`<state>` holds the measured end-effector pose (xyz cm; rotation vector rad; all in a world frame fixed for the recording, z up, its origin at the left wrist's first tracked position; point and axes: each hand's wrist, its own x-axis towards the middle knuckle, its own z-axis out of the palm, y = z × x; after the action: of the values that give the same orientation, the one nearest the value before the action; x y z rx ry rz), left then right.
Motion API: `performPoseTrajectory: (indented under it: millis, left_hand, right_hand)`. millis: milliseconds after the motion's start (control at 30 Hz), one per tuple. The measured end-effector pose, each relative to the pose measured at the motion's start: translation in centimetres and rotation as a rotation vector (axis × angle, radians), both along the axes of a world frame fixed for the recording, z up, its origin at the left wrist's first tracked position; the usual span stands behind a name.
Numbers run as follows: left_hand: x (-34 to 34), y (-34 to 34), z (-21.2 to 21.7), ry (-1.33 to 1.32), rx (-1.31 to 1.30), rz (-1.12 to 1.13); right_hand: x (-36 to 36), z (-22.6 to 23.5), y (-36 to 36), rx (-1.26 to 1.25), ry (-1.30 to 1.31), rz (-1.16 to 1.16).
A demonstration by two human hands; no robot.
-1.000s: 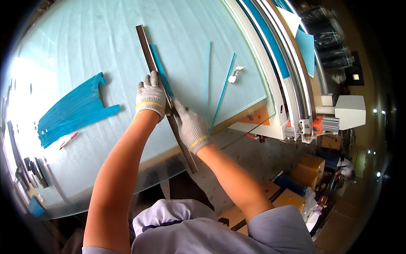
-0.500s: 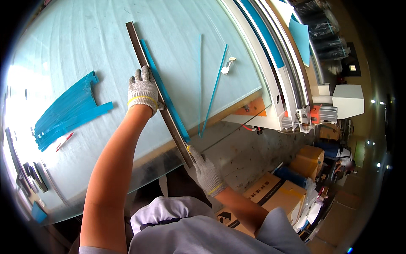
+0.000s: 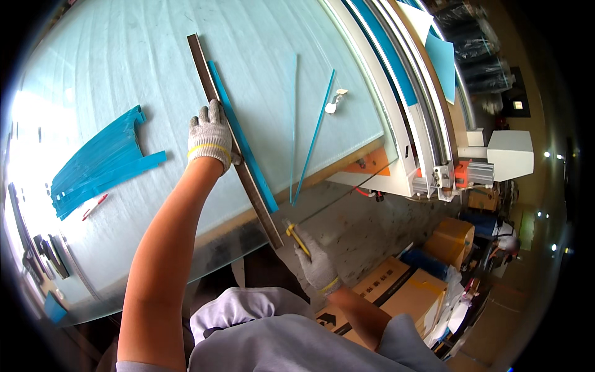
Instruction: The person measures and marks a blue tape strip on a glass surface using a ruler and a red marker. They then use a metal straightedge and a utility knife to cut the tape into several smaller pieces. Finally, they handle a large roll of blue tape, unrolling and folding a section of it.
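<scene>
Head view: left hand (image 3: 209, 133) gloved, laid flat with fingers stretched out and slightly spread, over the dark metal bar (image 3: 203, 68), thumb side on it, apparently pressing rather than gripping. Right hand (image 3: 318, 263) gloved, fingers curled round a yellow tool (image 3: 299, 240), probably a knife, tip up near the bar's lower end but clear of it, off the table (image 3: 167, 62). Blue strip (image 3: 245, 139) on the table, close along the bar's right side, lower end near the table's edge. Farther right, two slim strips, one pale (image 3: 293, 124) and one blue (image 3: 315, 142), close together at their lower ends, with a small white piece (image 3: 333, 106) just beside the blue one. To the left, a blue pile (image 3: 99, 161) and a red pen (image 3: 94, 208). Judging progress: slim strips seemingly already cut; blue strip by the bar not yet taken away. No telling whether cut right through, or how much left.
</scene>
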<state>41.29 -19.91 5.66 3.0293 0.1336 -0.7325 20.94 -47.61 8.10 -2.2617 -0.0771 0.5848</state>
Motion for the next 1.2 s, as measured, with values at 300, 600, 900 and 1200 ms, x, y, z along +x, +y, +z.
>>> performPoseTrajectory:
  millis: [300,600,900,1200]
  left_hand:
    - [0.0,0.2,-0.5,-0.030,0.001,-0.001]
    - [-0.2,-0.1,-0.2,-0.055,0.024,-0.021]
    - [-1.0,0.7,-1.0,-0.091,-0.067,0.022]
    - [-14.9,-7.8,-1.6,-0.115,-1.515,0.542]
  right_hand:
    - [5.6,-6.4,5.3,0.371,-0.249,-0.157]
    - [4.9,-6.0,2.6,0.411,-0.205,-0.248]
    - [6.3,-2.6,3.3,0.557,-0.093,-0.384]
    - [6.2,0.4,4.4,0.491,-0.263,-0.112]
